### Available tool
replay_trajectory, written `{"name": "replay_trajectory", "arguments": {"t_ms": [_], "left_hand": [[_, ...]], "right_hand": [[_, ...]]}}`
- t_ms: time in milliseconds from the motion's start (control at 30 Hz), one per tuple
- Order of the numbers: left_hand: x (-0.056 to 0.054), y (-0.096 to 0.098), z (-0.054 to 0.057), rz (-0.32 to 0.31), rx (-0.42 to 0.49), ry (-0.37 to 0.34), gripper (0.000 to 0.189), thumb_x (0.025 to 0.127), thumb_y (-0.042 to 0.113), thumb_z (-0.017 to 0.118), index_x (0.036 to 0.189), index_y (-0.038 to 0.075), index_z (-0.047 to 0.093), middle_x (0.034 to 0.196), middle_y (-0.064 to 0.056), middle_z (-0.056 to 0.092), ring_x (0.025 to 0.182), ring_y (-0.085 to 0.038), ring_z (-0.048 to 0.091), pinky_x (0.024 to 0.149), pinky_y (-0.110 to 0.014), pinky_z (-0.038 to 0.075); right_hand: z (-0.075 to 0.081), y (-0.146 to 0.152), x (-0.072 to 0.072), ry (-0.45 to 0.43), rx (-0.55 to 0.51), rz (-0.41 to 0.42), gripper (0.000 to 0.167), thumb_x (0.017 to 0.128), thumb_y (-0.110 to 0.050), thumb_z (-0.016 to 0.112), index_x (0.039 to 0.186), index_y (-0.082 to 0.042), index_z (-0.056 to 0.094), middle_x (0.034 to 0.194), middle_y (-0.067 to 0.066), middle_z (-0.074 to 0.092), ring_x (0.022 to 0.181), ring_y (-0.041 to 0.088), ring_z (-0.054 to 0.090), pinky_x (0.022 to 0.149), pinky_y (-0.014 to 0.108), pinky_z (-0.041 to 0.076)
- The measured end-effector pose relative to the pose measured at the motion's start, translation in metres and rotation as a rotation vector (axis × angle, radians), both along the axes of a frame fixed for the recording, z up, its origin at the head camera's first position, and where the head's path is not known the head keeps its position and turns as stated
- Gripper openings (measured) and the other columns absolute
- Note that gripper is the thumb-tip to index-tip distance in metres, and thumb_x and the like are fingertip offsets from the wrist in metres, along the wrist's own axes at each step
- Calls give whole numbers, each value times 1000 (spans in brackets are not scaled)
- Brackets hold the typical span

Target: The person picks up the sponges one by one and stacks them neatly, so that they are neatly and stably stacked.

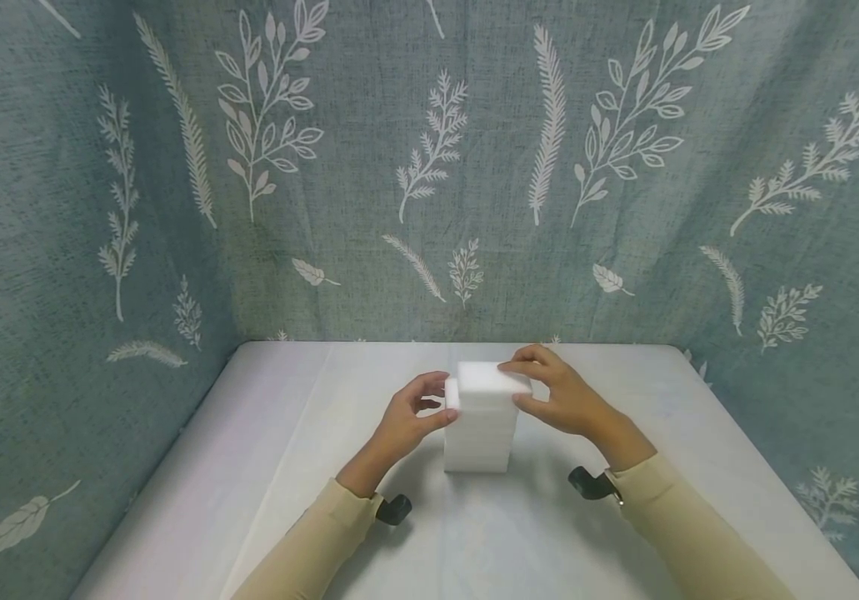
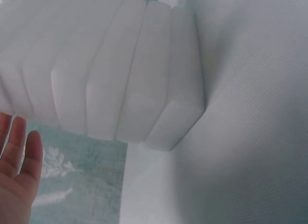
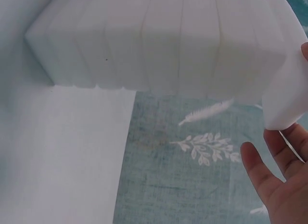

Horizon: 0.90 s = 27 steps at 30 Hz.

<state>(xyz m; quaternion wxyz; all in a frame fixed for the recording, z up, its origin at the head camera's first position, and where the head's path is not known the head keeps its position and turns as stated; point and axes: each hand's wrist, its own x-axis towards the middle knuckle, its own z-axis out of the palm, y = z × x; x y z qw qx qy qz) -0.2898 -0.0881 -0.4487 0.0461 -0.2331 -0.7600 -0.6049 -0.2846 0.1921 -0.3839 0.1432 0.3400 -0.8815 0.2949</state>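
Note:
A tall stack of white sponge blocks (image 1: pixel 477 442) stands on the table. Its top sponge (image 1: pixel 485 379) sits shifted to the right, overhanging the blocks below. My right hand (image 1: pixel 571 400) pinches this top sponge at its right end, thumb at the front and fingers behind; the right wrist view shows the sponge (image 3: pixel 288 94) jutting past the rest. My left hand (image 1: pixel 402 421) holds the stack's upper left side between thumb and fingertips. In the left wrist view its fingers (image 2: pixel 32 156) lie along one side of the layered blocks (image 2: pixel 110 65), and the thumb is mostly out of frame.
A white cloth covers the table (image 1: pixel 309 417), whose back edge meets a green-grey leaf-patterned curtain (image 1: pixel 369 167). More curtain hangs along the left and right sides. Dark wrist cameras (image 1: pixel 394 509) sit below both hands.

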Motion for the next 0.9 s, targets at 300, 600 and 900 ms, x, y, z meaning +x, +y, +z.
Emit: {"name": "replay_trajectory", "arguments": {"t_ms": [300, 600, 900], "left_hand": [[5, 3, -1, 3, -1, 22, 59, 81, 34, 81, 132, 19, 56, 117, 1, 63, 109, -16, 57, 95, -42, 47], [7, 3, 1, -17, 8, 29, 58, 83, 30, 79, 134, 15, 55, 119, -2, 62, 110, -20, 57, 96, -47, 46], [4, 4, 3, -43, 23, 25, 57, 86, 13, 76, 137, 4, 51, 122, -15, 60, 114, -31, 55, 98, -54, 43]], "right_hand": [[-2, -4, 4, -11, 1, 33, 42, 88, -21, 71, 129, -13, 64, 126, 1, 51, 115, 22, 48, 94, 48, 47], [-1, -8, 5, 10, 7, 66, 42, 88, -21, 70, 128, -13, 65, 125, 1, 52, 114, 21, 48, 92, 47, 47], [-1, -7, 3, -20, 6, 89, 41, 88, -20, 70, 128, -14, 64, 124, 1, 51, 112, 20, 49, 91, 45, 48]]}}
